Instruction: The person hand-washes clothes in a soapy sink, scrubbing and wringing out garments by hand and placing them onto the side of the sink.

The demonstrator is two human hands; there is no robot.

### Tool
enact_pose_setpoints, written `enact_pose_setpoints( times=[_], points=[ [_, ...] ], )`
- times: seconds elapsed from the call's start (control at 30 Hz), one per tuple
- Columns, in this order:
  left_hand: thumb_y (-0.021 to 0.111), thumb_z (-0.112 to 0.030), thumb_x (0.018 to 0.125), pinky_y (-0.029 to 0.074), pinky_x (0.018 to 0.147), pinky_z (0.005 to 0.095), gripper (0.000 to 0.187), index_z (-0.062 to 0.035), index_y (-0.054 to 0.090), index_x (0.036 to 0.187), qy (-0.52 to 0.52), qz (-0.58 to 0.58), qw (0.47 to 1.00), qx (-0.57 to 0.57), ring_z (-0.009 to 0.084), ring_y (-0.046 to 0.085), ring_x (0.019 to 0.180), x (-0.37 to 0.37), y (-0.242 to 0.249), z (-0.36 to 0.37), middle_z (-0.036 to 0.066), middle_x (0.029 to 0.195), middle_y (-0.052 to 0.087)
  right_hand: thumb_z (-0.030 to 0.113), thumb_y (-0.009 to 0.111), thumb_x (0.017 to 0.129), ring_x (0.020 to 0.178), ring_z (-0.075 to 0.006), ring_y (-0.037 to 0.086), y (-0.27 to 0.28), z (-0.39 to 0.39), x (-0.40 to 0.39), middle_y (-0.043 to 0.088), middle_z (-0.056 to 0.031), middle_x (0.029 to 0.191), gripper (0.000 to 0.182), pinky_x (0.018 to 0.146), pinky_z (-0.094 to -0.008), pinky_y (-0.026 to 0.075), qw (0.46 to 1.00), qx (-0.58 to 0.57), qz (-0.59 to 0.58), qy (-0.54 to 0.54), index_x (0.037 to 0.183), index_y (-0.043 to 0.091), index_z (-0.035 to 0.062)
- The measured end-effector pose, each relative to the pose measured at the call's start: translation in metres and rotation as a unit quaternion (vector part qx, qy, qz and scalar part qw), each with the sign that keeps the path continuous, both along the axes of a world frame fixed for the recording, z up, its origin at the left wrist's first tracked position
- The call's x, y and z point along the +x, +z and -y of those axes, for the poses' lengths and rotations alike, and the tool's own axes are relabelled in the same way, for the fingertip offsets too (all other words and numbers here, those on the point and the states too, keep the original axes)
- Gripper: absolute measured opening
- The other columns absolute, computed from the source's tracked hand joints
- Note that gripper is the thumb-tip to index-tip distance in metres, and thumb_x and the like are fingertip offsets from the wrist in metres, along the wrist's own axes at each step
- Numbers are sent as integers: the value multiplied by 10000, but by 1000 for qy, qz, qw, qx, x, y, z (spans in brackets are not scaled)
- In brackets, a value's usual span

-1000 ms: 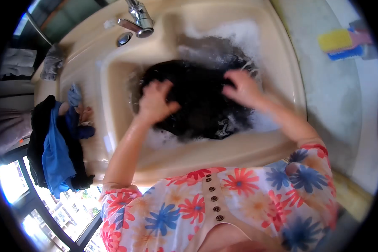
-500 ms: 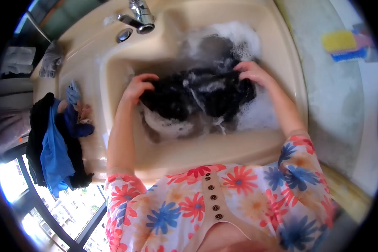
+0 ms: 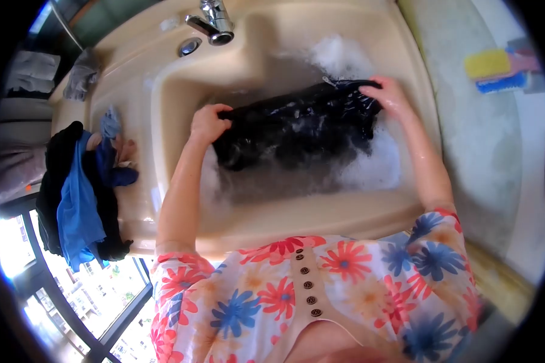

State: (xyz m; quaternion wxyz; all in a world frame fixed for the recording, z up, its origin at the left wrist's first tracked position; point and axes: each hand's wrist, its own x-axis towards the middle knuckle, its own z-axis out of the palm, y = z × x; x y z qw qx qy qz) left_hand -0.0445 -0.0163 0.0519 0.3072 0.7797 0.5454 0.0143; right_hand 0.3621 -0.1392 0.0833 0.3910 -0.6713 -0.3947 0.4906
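Note:
A wet black garment (image 3: pixel 297 124) is stretched between my hands in the soapy water of a beige sink (image 3: pixel 272 221). My left hand (image 3: pixel 211 123) grips its upper left corner, fingers curled over the edge. At the upper right corner, my right hand (image 3: pixel 389 97) pinches the cloth between thumb and fingers. The garment's lower part hangs into the grey water, so its full shape is hidden. White suds (image 3: pixel 342 57) float behind it, and more foam lies at its lower right.
A chrome faucet (image 3: pixel 217 24) stands at the sink's back left, beside a round metal drain fitting (image 3: pixel 189 46). Black and blue clothes (image 3: pixel 82 199) drape over the left edge, and a grey cloth (image 3: pixel 82 75) lies farther back. A yellow-and-blue brush (image 3: pixel 496 69) rests on the right ledge.
Both hands have closed on the garment's upper corners. The cloth, bunched before, is now pulled taut and lifted partly from the water. Foam around it has shifted and thinned.

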Motion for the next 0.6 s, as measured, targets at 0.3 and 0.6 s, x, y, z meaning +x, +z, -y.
enact_pose_setpoints(
  times=[0.3,0.6],
  points=[
    [510,29,674,486,699,318,348,-100,643,969,131,313,940,-41,231,598,757,18,12,13,70,812,612,45,664,740,732,-90,574,129,7,-4,630,-24,810,179,690,-224,457,973,221,32,-63,907,609,17],
    [543,-43,716,475,736,327,351,-5,543,1065,261,655,642,-301,219,584,742,-11,29,12,84,819,609,110,650,781,749,-115,574,12,-26,13,636,-44,853,219,690,-247,463,968,198,23,-153,979,618,20]
  ],
)
